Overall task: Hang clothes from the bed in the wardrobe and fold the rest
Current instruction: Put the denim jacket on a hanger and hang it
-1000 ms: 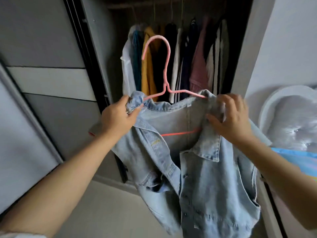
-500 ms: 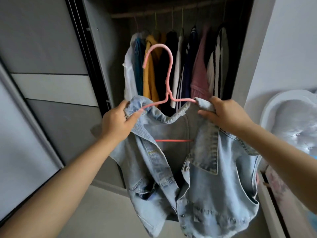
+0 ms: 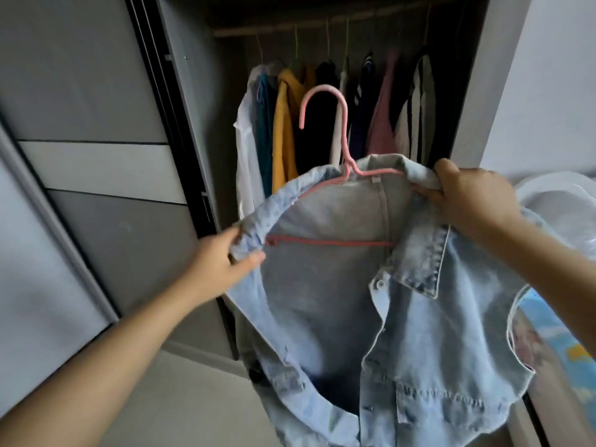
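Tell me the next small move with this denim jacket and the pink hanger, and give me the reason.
Probably pull the left shoulder up over the hanger's arm. The left hand pinches the denim jacket low, near the end of the lower bar of the pink hanger, so that side sags, while the right hand holds the collar up at the other arm. The hook is still short of the wardrobe rail.

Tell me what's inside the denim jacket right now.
A pink hanger sits inside the denim jacket: hook, neck and bottom bar show. Its shoulder ends are covered by denim where the left hand and right hand grip.
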Available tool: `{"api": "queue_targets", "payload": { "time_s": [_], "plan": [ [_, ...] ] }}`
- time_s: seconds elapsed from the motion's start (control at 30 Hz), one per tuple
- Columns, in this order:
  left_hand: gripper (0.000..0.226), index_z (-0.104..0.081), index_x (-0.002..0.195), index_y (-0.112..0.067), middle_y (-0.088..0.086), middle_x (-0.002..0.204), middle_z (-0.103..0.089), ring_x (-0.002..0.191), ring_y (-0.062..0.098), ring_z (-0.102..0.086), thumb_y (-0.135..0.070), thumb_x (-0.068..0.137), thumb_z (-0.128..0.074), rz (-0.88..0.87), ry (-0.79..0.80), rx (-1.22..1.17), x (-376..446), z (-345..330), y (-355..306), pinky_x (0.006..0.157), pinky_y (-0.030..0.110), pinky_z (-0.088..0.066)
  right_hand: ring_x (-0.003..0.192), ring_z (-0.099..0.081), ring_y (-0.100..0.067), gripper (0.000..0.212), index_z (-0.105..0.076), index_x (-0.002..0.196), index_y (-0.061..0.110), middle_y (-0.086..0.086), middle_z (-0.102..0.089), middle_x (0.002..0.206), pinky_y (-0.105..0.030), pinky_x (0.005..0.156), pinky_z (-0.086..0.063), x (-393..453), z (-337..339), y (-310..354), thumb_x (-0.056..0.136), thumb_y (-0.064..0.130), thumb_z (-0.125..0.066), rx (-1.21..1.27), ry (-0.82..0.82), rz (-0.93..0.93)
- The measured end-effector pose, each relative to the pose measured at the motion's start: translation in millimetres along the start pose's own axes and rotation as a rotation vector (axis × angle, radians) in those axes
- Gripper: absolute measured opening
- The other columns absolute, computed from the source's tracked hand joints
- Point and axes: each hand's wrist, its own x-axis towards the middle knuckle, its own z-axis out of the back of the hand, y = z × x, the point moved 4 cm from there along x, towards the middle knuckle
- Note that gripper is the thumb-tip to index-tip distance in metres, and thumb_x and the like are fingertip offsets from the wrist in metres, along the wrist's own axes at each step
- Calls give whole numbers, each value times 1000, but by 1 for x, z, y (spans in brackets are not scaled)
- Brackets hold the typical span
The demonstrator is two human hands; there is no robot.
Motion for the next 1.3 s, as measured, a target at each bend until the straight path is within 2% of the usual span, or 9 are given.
{"api": "queue_targets", "payload": {
  "time_s": [0.13, 0.2, 0.3, 0.4, 0.53, 0.73, 0.83, 1.03, 1.3],
  "plan": [
    [41, -58, 88, -14, -9, 77, -55, 79, 12, -56, -53, 75, -65, 65, 625, 527, -5, -42, 0, 66, 22, -43, 84, -57, -46, 40, -48, 101, -1, -31, -61, 90, -36, 60, -27, 3, 9, 24, 90, 37, -54, 91, -73, 39],
    [34, -61, 78, -18, -12, 69, -54, 73, 10, -55, -52, 78, -62, 122, 442, 449, 9, -21, -9, 66, 24, -43, 81, -58, -46, 42, -50, 102, 0, -31, -61, 89, -35, 59, -27, 0, 4, 39, 88, 40, -55, 77, -62, 77],
    [41, -60, 92, -11, 0, 91, -57, 89, 18, -54, -47, 74, -67, -109, -191, 352, 28, 11, -17, 77, 32, -40, 79, -58, -47, 42, -51, 98, 0, -31, -61, 85, -36, 59, -28, -2, 0, 51, 86, 40, -58, 113, -76, 98],
    [54, -51, 114, -2, 15, 103, -62, 95, 32, -60, -45, 83, -60, -203, -128, 442, 39, -7, -14, 70, 33, -40, 73, -58, -44, 41, -50, 88, 2, -28, -60, 76, -34, 57, -27, -1, 1, 61, 83, 41, -61, 187, -98, 110],
    [42, -49, 62, -2, 6, 40, -47, 30, 23, -47, -41, 78, -48, -336, -385, 532, 55, 12, -4, 32, 22, -21, 59, -58, -42, 48, -35, 69, 9, -22, -53, 57, -31, 53, -28, 9, -6, 81, 74, 44, -69, 267, -116, 159],
    [65, -50, 57, -5, 3, 38, -46, 29, 22, -45, -54, 93, -27, -461, -579, 607, 82, 50, 14, 31, 14, -20, 43, -48, -4, 37, -30, 65, 27, 9, -37, 47, -24, 46, -26, 37, -28, 97, 77, 55, -51, 503, 148, 285],
    [66, -50, 57, -7, 1, 37, -45, 28, 18, -43, -55, 94, -24, -498, -620, 629, 88, 59, 29, 33, 13, -19, 51, -45, -2, 33, -41, 64, 16, 7, -37, 51, -17, 49, -30, 54, -41, 103, 88, 25, -61, 584, 257, 278],
    [48, -34, 55, -14, 2, 38, -40, 33, 24, -44, -52, 83, -44, -367, -545, 669, 132, 85, 74, 38, 19, -21, 51, -47, 3, 39, -34, 58, 18, 7, -36, 51, -15, 49, -33, 112, -60, 151, 88, 24, -59, 607, 233, 241],
    [43, -28, 64, -20, 8, 82, -54, 85, 29, -55, -51, 91, -41, -109, -112, 722, 245, 111, 150, 68, 35, -35, 48, -59, -4, 22, -61, 67, 6, 1, -62, 55, -11, 45, -44, 201, -106, 186, 88, 14, -59, 1125, 408, -76]
  ]
}}
